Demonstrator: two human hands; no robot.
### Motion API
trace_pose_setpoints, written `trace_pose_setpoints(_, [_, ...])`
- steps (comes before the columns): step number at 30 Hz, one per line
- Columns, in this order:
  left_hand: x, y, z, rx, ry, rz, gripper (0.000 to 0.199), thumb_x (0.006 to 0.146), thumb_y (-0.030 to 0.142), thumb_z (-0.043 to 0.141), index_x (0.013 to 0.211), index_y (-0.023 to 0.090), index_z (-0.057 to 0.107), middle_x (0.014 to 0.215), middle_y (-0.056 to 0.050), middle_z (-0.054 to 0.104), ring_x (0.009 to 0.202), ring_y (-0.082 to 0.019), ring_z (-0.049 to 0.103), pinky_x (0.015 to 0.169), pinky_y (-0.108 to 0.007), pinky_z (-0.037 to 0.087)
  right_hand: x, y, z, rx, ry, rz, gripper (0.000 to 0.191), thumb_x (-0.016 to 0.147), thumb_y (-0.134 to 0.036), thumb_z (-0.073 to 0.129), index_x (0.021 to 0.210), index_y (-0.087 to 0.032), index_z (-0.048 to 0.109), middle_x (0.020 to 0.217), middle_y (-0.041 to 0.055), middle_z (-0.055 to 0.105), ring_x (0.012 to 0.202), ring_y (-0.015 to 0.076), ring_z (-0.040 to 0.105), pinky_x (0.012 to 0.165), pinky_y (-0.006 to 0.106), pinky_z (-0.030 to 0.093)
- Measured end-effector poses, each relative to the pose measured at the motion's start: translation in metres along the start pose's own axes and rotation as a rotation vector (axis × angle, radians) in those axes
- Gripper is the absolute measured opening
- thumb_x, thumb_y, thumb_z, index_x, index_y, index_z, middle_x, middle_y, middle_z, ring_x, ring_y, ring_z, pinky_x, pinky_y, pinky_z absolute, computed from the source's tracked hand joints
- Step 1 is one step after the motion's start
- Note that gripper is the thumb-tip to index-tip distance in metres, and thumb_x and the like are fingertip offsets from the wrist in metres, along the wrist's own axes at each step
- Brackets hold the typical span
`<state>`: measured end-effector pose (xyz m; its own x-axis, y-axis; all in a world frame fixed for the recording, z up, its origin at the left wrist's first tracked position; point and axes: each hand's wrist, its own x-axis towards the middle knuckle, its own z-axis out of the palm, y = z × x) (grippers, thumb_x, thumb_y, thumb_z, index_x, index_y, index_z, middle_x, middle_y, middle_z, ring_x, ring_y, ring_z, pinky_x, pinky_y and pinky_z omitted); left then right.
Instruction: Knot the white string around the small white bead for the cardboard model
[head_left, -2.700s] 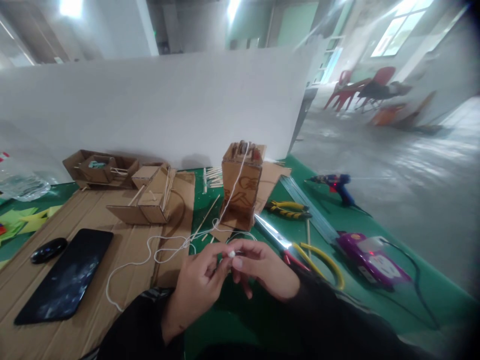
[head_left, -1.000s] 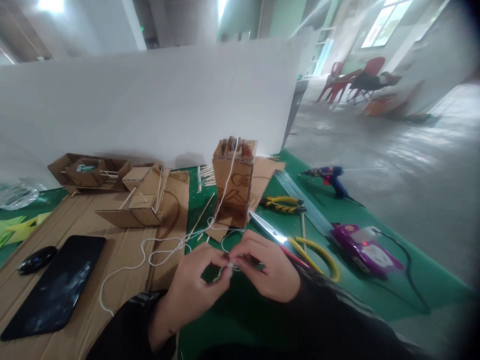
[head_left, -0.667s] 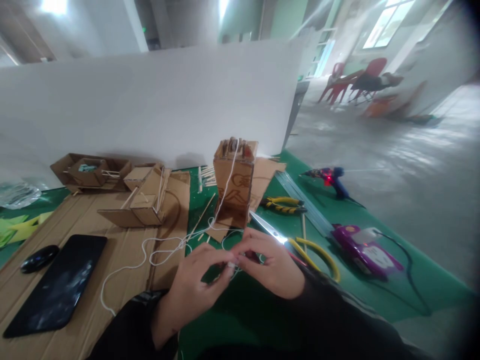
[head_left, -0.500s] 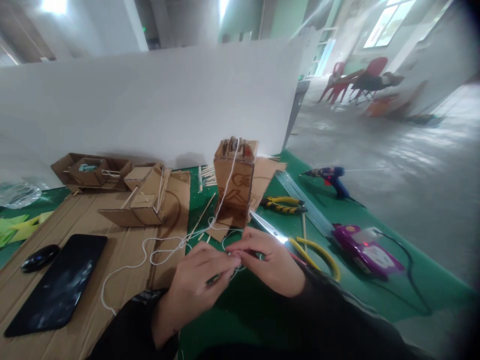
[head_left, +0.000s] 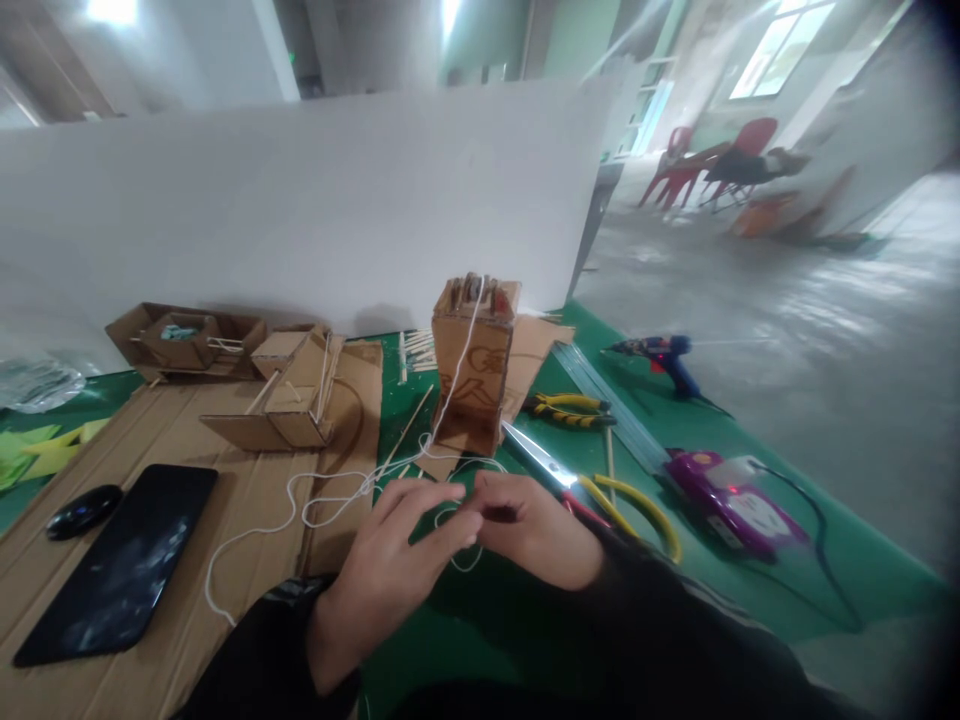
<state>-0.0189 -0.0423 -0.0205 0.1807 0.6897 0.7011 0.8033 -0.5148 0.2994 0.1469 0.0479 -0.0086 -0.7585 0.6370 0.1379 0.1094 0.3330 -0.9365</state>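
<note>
My right hand (head_left: 534, 528) is closed, its thumb and forefinger pinching a white string (head_left: 334, 510) close to its end. My left hand (head_left: 397, 555) meets it at the fingertips, with thumb and forefinger parted. A small loop of the string hangs below the fingers, and what lies right between the fingertips is partly hidden. From there the string runs across the table and up the front of an upright cardboard tower (head_left: 474, 365), over a roller at its top. Scissors (head_left: 551, 465) with red and yellow handles lie open beside my right hand.
Pliers (head_left: 571, 408), clear glue sticks (head_left: 607, 400), a blue glue gun (head_left: 660, 358) and a purple power socket (head_left: 735, 505) lie at right. On the left are a cardboard sheet (head_left: 247, 540), a black phone (head_left: 120, 565), a mouse (head_left: 84, 512) and cardboard models (head_left: 289, 395).
My left thumb and forefinger have spread apart from their pinch. My right hand has stayed almost in place, and the loop under the fingers shows more clearly.
</note>
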Motion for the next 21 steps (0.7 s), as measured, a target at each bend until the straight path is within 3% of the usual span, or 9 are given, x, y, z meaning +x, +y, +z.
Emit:
trace_pose_setpoints(6, [0.005, -0.006, -0.002, -0.142, -0.083, -0.134, 0.014, 0.088, 0.015, 0.059, 0.1, 0.019, 0.065, 0.091, -0.004, 0.073, 0.085, -0.017, 0.066, 0.077, -0.03, 0.054, -0.003, -0.002, -0.005, -0.053, 0.004, 0.026, 0.014, 0.08, -0.024, 0.067, 0.071, -0.014, 0.071, 0.069, 0.0017, 0.054, 0.063, 0.0128, 0.051, 0.058, 0.026, 0.04])
trace_pose_setpoints(12, [0.003, -0.011, 0.002, -0.142, -0.145, -0.163, 0.016, 0.088, 0.016, 0.058, 0.102, 0.019, 0.067, 0.093, -0.004, 0.073, 0.086, -0.018, 0.064, 0.079, -0.031, 0.052, -0.014, -0.001, -0.013, -0.207, 0.061, 0.008, 0.013, 0.083, -0.021, 0.062, 0.077, -0.017, 0.072, 0.069, 0.0011, 0.053, 0.059, 0.0114, 0.048, 0.055, 0.024, 0.038])
trace_pose_setpoints(21, [0.008, -0.001, 0.003, -0.26, -0.24, -0.268, 0.024, 0.085, 0.011, 0.056, 0.099, 0.024, 0.07, 0.088, -0.004, 0.07, 0.082, -0.018, 0.063, 0.073, -0.031, 0.051, -0.023, -0.015, -0.016, -0.379, 0.044, -0.134, 0.017, 0.09, -0.023, 0.055, 0.082, -0.019, 0.069, 0.076, 0.0024, 0.051, 0.061, 0.0116, 0.05, 0.055, 0.024, 0.041])
